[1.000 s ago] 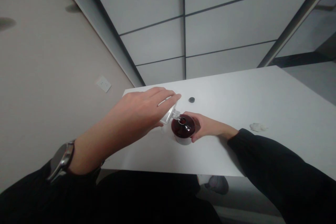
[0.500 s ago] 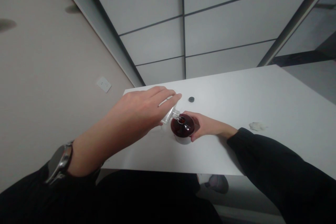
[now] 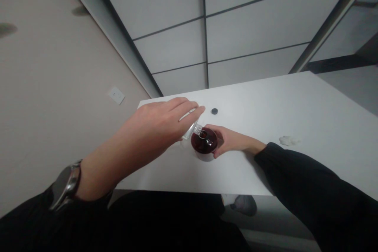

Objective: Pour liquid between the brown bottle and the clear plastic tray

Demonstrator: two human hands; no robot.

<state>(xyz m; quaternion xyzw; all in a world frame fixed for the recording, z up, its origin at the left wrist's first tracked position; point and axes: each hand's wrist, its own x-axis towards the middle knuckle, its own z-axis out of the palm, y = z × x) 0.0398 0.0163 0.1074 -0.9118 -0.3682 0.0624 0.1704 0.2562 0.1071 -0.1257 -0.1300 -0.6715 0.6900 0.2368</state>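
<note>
My left hand is closed around a small clear bottle, tilted with its neck down to the right. The bottle's threaded neck meets the open mouth of a dark reddish-brown bottle, which stands upright on the white table. My right hand wraps the brown bottle from its right side, with the thumb near me. Most of the clear bottle is hidden behind my left fingers. I cannot make out how much liquid is in either bottle.
A small dark cap lies on the table beyond the bottles. A crumpled whitish wad rests to the right, beyond my right sleeve. Panelled doors stand behind the table, and a wall with a socket is at left.
Both hands keep their hold, the clear bottle still tilted at the brown bottle's mouth. The whole view has shifted very slightly; nothing else visibly differs.
</note>
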